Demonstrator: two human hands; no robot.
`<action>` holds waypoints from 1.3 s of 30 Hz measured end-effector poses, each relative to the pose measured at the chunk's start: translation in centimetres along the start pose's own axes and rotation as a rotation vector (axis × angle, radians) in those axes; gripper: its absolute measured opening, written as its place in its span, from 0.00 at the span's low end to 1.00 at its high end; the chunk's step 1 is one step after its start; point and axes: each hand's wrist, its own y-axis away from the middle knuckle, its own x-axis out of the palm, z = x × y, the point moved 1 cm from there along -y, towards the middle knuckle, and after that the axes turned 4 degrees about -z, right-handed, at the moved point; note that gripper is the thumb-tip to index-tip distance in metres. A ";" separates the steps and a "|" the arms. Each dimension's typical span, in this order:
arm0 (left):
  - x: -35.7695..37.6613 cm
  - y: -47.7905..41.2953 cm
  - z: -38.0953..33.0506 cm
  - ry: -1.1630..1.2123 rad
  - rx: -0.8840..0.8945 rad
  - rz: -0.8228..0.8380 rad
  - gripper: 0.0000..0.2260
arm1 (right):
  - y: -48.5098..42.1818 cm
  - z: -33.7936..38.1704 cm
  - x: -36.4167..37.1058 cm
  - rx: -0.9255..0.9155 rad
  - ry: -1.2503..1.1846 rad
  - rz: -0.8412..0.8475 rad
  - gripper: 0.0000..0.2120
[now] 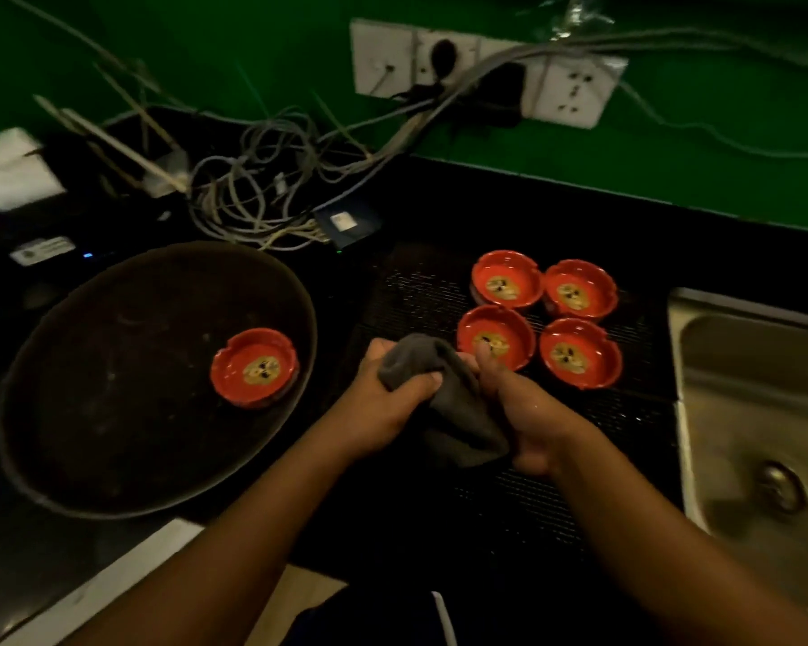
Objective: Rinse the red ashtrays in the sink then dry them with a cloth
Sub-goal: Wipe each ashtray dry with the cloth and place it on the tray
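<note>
A grey cloth point(453, 407) is bunched between both hands above the black mesh mat point(416, 291). My left hand point(383, 407) grips its left side, thumb over the top. My right hand point(518, 412) grips its right side, thumb raised. Several red ashtrays point(507, 277) with a pale picture inside sit in a square group on the mat just beyond my right hand. Another red ashtray point(254, 368) lies alone in the round dark tray point(113, 412) at the left. The steel sink point(756, 403) is at the right edge.
A tangle of cables point(253, 188) and a small dark device point(346, 221) lie at the back of the counter. Wall sockets point(486, 72) hang on the green wall. A white box point(10, 170) sits far left. The counter's pale front edge runs bottom left.
</note>
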 end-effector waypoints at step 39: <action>15.8 -1.7 2.0 -0.640 0.509 0.292 0.16 | 15.5 -9.9 -14.2 -0.339 -0.694 -0.700 0.17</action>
